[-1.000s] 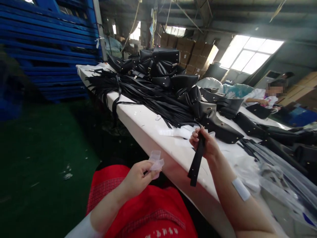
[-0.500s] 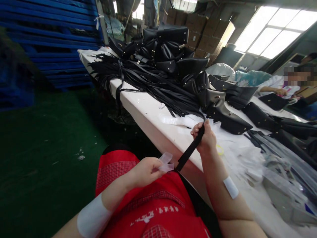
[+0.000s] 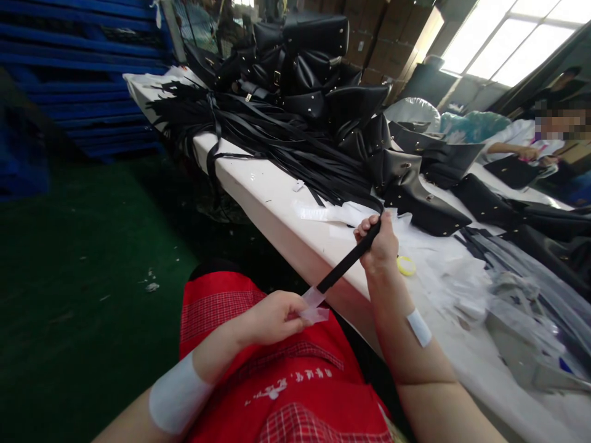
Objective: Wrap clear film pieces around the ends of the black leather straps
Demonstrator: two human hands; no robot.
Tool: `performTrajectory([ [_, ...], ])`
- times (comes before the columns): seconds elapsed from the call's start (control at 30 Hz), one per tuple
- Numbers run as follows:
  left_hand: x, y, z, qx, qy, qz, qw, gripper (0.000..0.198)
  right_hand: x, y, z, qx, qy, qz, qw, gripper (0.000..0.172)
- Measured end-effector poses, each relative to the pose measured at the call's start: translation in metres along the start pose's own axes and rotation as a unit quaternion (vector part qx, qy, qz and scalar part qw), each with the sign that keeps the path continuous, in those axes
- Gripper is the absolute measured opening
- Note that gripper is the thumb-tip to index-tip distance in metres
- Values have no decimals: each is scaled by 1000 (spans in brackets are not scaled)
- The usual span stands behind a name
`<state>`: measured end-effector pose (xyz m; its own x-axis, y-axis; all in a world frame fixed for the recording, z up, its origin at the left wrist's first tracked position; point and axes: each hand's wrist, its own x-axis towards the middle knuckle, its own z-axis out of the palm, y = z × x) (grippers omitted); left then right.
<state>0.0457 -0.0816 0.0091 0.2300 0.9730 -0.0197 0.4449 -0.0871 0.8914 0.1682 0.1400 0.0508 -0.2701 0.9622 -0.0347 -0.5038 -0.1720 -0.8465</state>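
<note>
My right hand (image 3: 379, 242) is closed round a flat black strap (image 3: 344, 266), which slants down toward my lap. The strap's upper part bends back toward a bundle of black straps (image 3: 277, 147) on the table. Over my lap, my left hand (image 3: 279, 317) pinches a translucent white plastic sleeve (image 3: 314, 307). The strap's lower end meets the sleeve's upper part; whether it is inside the sleeve I cannot tell. White plastic strips (image 3: 344, 212) lie on the table just beyond my right hand.
The long white table (image 3: 272, 209) runs diagonally, bearing piled black bags (image 3: 318, 67) and a yellow tape roll (image 3: 406, 266). A clear plastic heap (image 3: 462, 295) lies at right. A co-worker (image 3: 521, 144) handles a bag across the table. Blue pallets (image 3: 92, 80) stand left.
The strap's lower end has come to the plastic sleeve in my left hand, closing the gap between them. The view has shifted slightly, and the yellow roll shows more fully.
</note>
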Motion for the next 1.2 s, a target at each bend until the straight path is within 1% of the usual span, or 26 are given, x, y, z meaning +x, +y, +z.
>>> performTrajectory([
  [0.13,5,-3,1,-39,20,-3,999,25,-12,15,5,-22,-9,-2,1000,45],
  [0.27,9,-8,5,-72,48,-27,996,36,-29,35,11,-65,-11,-16,998,46],
  [0.37,10,-11,9,-123,41,-36,991,45,-39,50,14,-90,-12,-20,996,47],
  [0.43,10,-13,13,-159,37,-49,985,45,-44,59,16,-95,-20,-4,995,48],
  [0.47,10,-14,14,-173,45,-57,982,44,-46,63,16,-98,-24,10,995,48],
  [0.53,10,-18,14,-189,80,-70,976,38,-50,71,15,-107,-24,38,993,46],
  [0.6,10,-20,11,-193,113,-74,972,34,-52,77,11,-118,-21,60,991,45],
  [0.67,8,-21,6,-193,132,-70,970,34,-52,79,5,-125,-4,71,990,46],
  [0.73,5,-21,0,-190,148,-68,968,34,-50,76,-4,-116,21,80,990,45],
  [0.8,3,-21,-5,-187,171,-67,965,33,-44,68,-13,-83,31,95,992,37],
  [0.9,2,-23,-8,-197,206,-62,956,34,-32,46,-28,-15,18,125,992,28],
  [1.0,2,-23,-8,-215,215,-51,951,35,-22,22,-39,22,-3,115,993,23],
  [1.03,1,-21,-8,-218,211,-48,952,35,-21,16,-41,14,-21,114,993,22],
  [1.1,1,-16,-7,-218,194,-38,956,32,-23,10,-41,-43,-62,129,989,23],
  [1.2,0,-6,-8,-199,157,-6,967,34,-33,14,-37,-184,-113,176,961,36],
])
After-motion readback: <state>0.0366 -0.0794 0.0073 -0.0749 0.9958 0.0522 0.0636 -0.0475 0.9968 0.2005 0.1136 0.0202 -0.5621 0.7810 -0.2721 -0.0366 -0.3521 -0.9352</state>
